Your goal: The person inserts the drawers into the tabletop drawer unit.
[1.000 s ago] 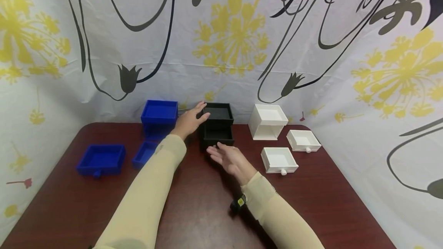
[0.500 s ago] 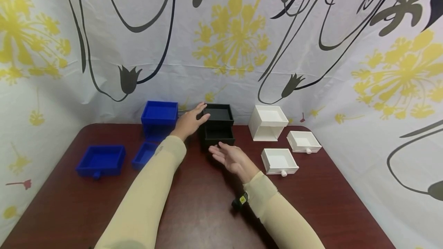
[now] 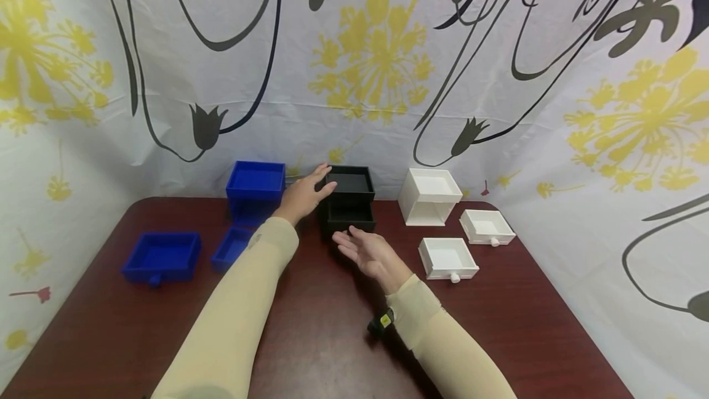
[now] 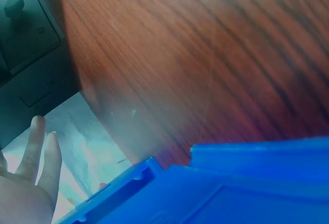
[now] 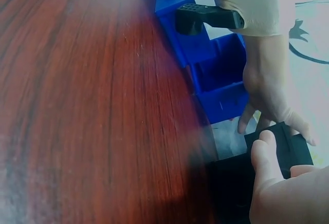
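A small black cabinet (image 3: 349, 180) stands at the back middle of the table, with a black drawer (image 3: 350, 225) jutting from its lower front. My left hand (image 3: 301, 196) is at the cabinet's left side, fingers spread; its fingertips reach the upper edge, though contact is unclear. In front of the drawer, my right hand (image 3: 371, 254) is held palm up with extended fingers close to the drawer's front. The right wrist view has my right hand (image 5: 288, 198) beside the black cabinet (image 5: 293, 149), partly covering it. My left hand (image 4: 31, 183) shows loosely spread fingers in the left wrist view.
To the left stand a blue cabinet (image 3: 256, 180) and two blue drawers, one far left (image 3: 163, 257) and one (image 3: 232, 248) partly behind my left sleeve. On the right are a white cabinet (image 3: 426, 196), a nearer white drawer (image 3: 447, 257) and a farther white drawer (image 3: 486, 226).
My right hand shifts very slightly near the front of the black drawer. The left hand and the cabinets stay where they were.
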`<state>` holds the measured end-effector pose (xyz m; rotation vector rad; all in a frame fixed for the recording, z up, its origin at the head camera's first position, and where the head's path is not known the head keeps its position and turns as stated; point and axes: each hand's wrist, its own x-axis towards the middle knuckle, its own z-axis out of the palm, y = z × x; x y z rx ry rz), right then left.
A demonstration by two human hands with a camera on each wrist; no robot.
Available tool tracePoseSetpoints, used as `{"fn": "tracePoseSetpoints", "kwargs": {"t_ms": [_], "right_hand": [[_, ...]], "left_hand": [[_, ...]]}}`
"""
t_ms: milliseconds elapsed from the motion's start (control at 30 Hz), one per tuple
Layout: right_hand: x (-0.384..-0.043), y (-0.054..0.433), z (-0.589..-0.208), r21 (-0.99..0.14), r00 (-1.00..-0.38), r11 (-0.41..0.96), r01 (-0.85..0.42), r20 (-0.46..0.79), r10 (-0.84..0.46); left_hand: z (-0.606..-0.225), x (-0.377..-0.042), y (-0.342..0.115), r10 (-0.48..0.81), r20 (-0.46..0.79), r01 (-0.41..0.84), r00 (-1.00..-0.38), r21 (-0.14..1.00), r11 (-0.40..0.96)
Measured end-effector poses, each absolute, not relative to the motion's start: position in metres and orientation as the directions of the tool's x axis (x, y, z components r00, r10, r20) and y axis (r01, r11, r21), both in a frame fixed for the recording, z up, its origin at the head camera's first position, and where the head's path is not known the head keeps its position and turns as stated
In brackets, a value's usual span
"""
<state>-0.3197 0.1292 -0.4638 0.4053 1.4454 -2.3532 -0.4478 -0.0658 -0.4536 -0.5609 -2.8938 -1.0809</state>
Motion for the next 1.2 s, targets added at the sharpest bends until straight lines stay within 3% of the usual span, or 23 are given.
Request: {"fn": "tracePoseSetpoints", "kwargs": {"t_ms": [367,700,1200], "right_hand": [[-0.329,0.124,-0.462,-0.783,-0.892,-0.432,0.447,-0.428,-0.148],[-0.328,0.128,-0.46,-0.828,-0.901,-0.355,0.433,-0.41,-0.143],[-0.333,0.125,-0.459,-0.811,-0.903,-0.401,0.426,-0.409,-0.13]], "left_hand": [[-0.454,-0.447,-0.065,0.327,0.128,0.331,-0.936,0.633,0.7],[-0.455,-0.448,-0.064,0.325,0.13,0.332,-0.937,0.628,0.705],[-0.454,-0.448,-0.065,0.326,0.116,0.323,-0.938,0.635,0.702]]}}
